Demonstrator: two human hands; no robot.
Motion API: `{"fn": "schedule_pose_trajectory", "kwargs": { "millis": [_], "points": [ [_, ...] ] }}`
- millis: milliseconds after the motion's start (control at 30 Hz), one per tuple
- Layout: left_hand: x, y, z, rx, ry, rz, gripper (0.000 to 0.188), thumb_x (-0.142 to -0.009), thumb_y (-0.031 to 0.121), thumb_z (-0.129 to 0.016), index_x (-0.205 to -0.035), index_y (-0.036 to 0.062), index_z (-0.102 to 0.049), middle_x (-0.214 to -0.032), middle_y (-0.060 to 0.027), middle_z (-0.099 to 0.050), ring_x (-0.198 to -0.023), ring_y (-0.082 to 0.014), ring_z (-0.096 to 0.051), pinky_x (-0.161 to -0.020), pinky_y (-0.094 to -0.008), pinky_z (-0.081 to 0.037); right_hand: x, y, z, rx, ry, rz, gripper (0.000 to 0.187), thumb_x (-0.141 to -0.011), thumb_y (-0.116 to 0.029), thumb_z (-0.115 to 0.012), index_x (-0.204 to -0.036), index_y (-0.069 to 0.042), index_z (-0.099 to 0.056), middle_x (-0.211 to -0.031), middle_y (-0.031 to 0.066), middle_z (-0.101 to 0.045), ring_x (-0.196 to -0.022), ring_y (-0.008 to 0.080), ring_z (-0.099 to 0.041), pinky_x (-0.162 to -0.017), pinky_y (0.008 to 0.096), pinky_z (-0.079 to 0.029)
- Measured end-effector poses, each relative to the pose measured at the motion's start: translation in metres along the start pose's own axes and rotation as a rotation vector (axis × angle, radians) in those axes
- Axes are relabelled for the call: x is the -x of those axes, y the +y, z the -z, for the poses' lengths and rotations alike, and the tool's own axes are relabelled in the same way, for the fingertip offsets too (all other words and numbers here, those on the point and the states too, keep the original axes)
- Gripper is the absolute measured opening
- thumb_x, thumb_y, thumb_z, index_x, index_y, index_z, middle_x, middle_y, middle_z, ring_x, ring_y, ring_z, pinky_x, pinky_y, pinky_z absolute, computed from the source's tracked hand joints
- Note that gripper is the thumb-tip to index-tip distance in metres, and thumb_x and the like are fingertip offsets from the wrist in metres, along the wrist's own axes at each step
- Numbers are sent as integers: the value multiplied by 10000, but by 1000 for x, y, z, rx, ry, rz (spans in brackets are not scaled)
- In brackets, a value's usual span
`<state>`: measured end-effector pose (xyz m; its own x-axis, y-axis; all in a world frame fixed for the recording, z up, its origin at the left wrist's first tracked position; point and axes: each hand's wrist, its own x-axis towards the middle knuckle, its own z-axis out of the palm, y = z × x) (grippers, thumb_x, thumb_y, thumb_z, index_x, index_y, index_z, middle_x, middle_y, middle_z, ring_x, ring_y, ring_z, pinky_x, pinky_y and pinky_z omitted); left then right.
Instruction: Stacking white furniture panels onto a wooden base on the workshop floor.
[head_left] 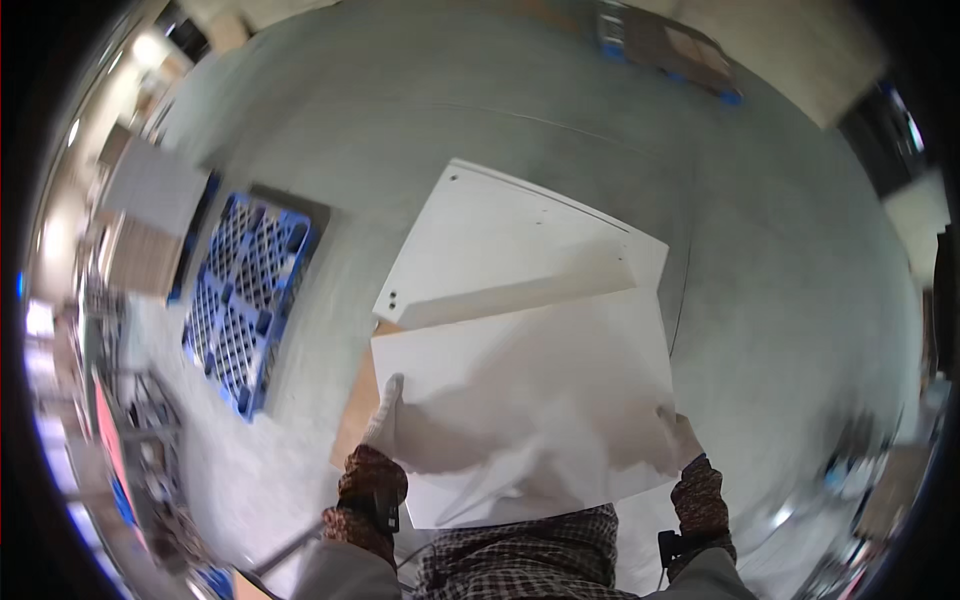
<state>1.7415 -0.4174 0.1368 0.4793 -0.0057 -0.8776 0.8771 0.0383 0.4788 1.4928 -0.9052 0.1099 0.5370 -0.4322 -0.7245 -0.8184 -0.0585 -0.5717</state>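
A large white flat panel (pixel 530 390) spans the space in front of my body, held by its two side edges. My left hand (pixel 384 418), in a pale glove, grips the left edge with the thumb lying on top; its other fingers are hidden beneath. At the opposite edge my right hand (pixel 686 440) is closed on the same panel, its fingers mostly out of sight. Just beyond, partly covered by the held panel, is a second white panel (pixel 500 235) with small dark holes near its corners. Brown cardboard (pixel 356 415) shows beneath at the left.
A blue plastic pallet (pixel 245 300) lies on the grey floor to the left. Behind it stand stacked flat boards (pixel 150 220). A low loaded platform (pixel 665 50) sits far ahead. Metal frames (pixel 150 440) line the near left, with blurred items at the right rim.
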Motion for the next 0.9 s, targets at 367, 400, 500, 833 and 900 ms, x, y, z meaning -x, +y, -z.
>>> {"fn": "schedule_pose_trajectory", "kwargs": {
  "millis": [367,400,500,833,900],
  "points": [
    [30,-94,-51,318,135,-134,697,-1018,562,-551,-1464,26,-525,-1402,-44,-559,-1276,-149,-495,-1115,-285,-361,-119,-73,79,51,-272,135,748,-914,-639,-613,-1172,64,-616,-907,60,-642,-804,187,-608,-708,350,-515],
    [21,-104,-59,332,162,-124,697,-1018,562,-551,-1464,26,-525,-1402,-44,-559,-1276,-149,-495,-1115,-285,-361,-135,-88,89,66,-299,129,748,-914,-639,-613,-1172,64,-616,-907,60,-642,-804,187,-608,-708,350,-515],
    [19,-141,-80,407,260,-191,742,-969,588,-617,-1439,18,-549,-1336,-61,-604,-1174,-156,-549,-1023,-323,-443,-164,-141,100,227,-401,65,783,-887,-677,-637,-1153,59,-634,-924,58,-663,-794,176,-632,-692,342,-533],
    [23,-164,-178,540,421,-87,839,-960,690,-525,-1407,-20,-555,-1304,-124,-630,-1176,-200,-584,-1018,-320,-454,-268,-247,129,356,-485,131,814,-895,-639,-666,-1198,115,-616,-1038,144,-701,-850,219,-705,-753,316,-579],
    [16,-175,-184,529,460,-100,869,-950,719,-503,-1388,-29,-567,-1297,-154,-637,-1179,-228,-591,-1020,-336,-455,-283,-235,143,437,-533,166,836,-890,-647,-668,-1220,118,-604,-1068,159,-700,-908,238,-710,-791,341,-587]
  ]
}}
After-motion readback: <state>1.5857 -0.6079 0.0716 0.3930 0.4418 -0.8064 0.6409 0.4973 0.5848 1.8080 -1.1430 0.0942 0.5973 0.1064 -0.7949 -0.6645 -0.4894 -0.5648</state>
